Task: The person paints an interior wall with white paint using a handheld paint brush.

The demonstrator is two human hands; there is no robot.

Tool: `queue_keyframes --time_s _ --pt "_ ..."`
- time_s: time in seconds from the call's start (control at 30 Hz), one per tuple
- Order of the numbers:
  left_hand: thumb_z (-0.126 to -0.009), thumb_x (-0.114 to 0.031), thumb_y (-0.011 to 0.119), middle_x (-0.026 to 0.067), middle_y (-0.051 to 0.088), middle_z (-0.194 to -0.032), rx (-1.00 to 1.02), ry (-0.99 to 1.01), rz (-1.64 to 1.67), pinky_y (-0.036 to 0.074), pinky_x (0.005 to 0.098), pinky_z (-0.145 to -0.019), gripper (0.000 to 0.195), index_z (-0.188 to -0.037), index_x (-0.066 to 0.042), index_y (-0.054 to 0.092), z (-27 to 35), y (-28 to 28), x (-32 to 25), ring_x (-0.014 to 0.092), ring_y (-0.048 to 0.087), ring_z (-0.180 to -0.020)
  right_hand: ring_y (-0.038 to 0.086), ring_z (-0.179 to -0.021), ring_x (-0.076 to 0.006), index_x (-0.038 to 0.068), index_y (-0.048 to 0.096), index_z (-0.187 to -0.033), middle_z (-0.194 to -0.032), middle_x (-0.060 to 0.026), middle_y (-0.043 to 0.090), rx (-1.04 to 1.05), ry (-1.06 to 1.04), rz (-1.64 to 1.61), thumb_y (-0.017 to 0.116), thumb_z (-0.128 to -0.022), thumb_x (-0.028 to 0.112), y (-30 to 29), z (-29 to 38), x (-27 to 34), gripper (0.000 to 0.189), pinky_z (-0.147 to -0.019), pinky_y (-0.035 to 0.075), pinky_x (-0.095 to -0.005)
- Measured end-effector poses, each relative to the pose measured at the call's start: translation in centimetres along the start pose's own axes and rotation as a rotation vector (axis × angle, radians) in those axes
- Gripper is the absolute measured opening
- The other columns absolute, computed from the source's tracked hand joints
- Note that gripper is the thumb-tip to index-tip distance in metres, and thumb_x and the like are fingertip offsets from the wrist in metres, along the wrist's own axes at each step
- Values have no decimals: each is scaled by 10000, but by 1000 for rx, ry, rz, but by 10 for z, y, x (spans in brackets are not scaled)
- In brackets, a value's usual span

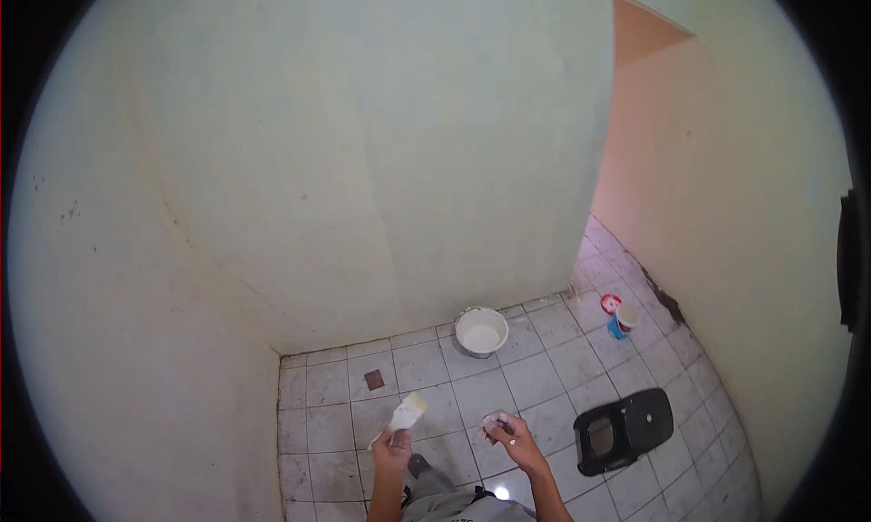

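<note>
My left hand (392, 446) grips a flat white tool (407, 413) with a pale yellow far end; it may be a paint brush or a filler spreader. The tool points up and to the right, over the tiled floor (326, 427). Off to the right, my right hand (507, 438) is raised with its fingers curled inward. White smears cover those fingers, and a white spot sits near the thumb. Whether anything small lies within them is hidden. Beyond both hands, a white bucket (482, 333) with pale material inside stands by the wall.
A black plastic step stool (633, 423) is on the floor at right. Farther back are a blue-and-white tub (622, 321) and a red lid (610, 303). A small brown square (374, 380) lies near the pale wall (326, 182). An opening (602, 182) is at the far right.
</note>
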State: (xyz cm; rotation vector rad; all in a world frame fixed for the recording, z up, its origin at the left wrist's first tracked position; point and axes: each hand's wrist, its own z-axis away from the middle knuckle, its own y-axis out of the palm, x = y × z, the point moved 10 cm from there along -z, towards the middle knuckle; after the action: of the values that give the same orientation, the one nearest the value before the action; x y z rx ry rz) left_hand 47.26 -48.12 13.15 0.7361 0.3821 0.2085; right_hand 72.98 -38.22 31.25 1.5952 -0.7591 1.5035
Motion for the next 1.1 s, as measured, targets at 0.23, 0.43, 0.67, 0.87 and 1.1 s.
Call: queue_keyframes --time_s 0.23,0.43,0.67,0.87,1.1 --pt "-890 -150 591 157 596 -1064 -38 -179 -111 525 383 -857 273 -1086 29 525 65 -31 62 273 598 -993 565 -748 -93 17 595 -1049 -853 -45 630 -121 8 -75 533 -915 101 -16 84 -21 170 -662 455 -238" --pt "-890 -130 577 157 595 -1038 -99 -213 -107 553 390 -813 282 -1107 39 516 110 -100 34 284 610 -942 564 -713 -97 40 613 -1020 -807 -37 632 -290 66 -61 488 -962 250 -26 152 -38 251 -624 446 -237" --pt "-901 -141 552 185 611 -1070 37 -209 -68 551 384 -823 297 -1100 76 514 125 -218 -42 295 622 -952 559 -695 -102 53 614 -1045 -800 -34 632 -200 176 -5 483 -973 284 41 212 -66 275 -627 458 -249" --pt "-892 -128 563 206 640 -1013 -146 -61 79 579 380 -763 309 -1109 88 522 175 -288 -91 310 648 -932 614 -838 -169 9 550 -1141 -891 -92 644 202 158 295 504 -970 301 108 240 -73 341 -754 475 -284" --pt "-883 -152 611 193 653 -994 -283 -24 119 588 336 -732 316 -1079 88 546 214 -295 -83 306 658 -918 626 -875 -301 52 526 -1173 -931 -171 656 343 212 618 516 -937 246 98 267 -55 306 -801 480 -376"
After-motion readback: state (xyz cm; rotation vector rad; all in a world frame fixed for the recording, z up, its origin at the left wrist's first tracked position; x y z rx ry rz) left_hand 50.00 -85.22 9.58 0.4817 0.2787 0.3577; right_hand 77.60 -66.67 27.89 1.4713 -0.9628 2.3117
